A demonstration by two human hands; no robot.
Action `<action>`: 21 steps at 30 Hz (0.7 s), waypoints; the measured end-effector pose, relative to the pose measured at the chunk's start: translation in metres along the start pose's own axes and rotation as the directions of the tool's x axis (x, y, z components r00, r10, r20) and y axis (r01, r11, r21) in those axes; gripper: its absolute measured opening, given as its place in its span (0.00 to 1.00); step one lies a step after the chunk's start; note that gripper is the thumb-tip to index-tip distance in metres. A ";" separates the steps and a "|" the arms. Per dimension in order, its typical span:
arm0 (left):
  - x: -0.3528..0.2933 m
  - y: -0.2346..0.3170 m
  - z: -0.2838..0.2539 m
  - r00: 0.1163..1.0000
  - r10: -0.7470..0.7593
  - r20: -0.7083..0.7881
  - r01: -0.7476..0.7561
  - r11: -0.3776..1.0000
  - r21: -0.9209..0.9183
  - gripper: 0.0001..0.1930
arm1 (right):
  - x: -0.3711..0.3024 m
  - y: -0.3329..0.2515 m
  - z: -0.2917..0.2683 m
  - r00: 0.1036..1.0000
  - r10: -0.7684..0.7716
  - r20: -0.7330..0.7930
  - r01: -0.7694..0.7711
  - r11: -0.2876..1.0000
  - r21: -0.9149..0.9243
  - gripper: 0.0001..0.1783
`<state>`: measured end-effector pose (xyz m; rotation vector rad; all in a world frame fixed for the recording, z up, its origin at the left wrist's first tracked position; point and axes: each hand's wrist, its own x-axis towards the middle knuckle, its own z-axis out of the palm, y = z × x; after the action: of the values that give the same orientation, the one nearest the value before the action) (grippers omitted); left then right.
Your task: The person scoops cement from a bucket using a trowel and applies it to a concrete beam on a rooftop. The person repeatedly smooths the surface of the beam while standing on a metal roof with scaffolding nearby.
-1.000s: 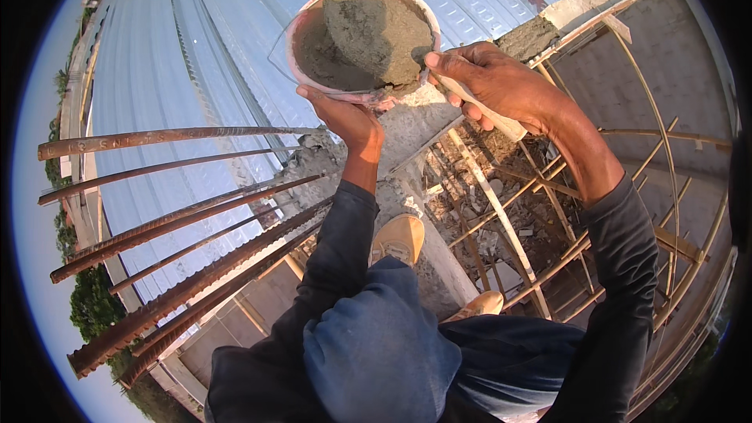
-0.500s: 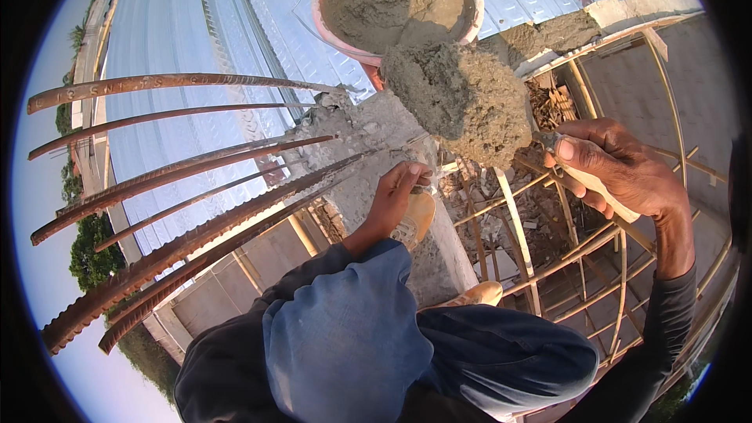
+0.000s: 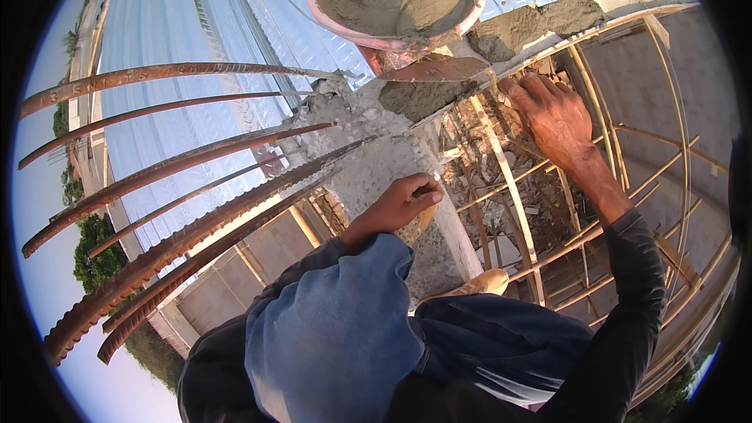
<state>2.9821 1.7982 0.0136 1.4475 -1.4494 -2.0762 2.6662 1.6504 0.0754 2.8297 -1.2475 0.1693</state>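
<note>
My right hand (image 3: 552, 113) is shut on a trowel (image 3: 439, 70) whose flat blade lies over a lump of wet grey mortar (image 3: 419, 98) on top of the wall. Just beyond the blade sits a round pink pan (image 3: 395, 35) filled with mortar. My left hand (image 3: 399, 204) is curled on the edge of a rough concrete column (image 3: 376, 164) below the mortar, and a small yellowish piece shows by its fingers. More mortar (image 3: 533, 23) lies along the wall top to the right.
Several rusty ribbed steel bars (image 3: 180, 180) stick out of the column toward the left. A corrugated metal roof (image 3: 196, 23) lies beyond. Bamboo scaffold poles (image 3: 509, 188) cross over rubble far below on the right. My knee and shoe (image 3: 478, 283) are at the column.
My left hand let go of the pan and dropped to the column. My right hand carried a trowel load of mortar from the pan and set it down on the wall top.
</note>
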 end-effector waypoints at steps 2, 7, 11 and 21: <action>-0.002 -0.008 -0.004 0.999 0.030 0.020 -0.031 0.999 0.035 0.18 | -0.012 -0.013 -0.008 0.988 0.082 0.132 -0.106 0.975 0.193 0.21; 0.011 0.002 -0.001 0.980 0.130 0.152 -0.166 0.952 0.256 0.16 | -0.029 -0.061 -0.023 0.912 0.131 0.390 -0.280 0.891 0.356 0.24; 0.013 0.010 0.001 0.986 0.133 0.101 -0.148 0.976 0.160 0.14 | -0.034 -0.029 -0.010 0.804 0.263 0.534 -0.444 0.863 0.243 0.25; 0.033 0.034 0.003 0.675 -0.055 -0.736 -0.328 0.871 -0.366 0.17 | -0.037 -0.044 -0.026 0.895 0.153 0.420 -0.385 0.740 0.552 0.22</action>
<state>2.9524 1.7626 0.0219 1.5940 -0.6335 -1.3239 2.6715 1.7094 0.0966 3.3011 -2.0312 0.1035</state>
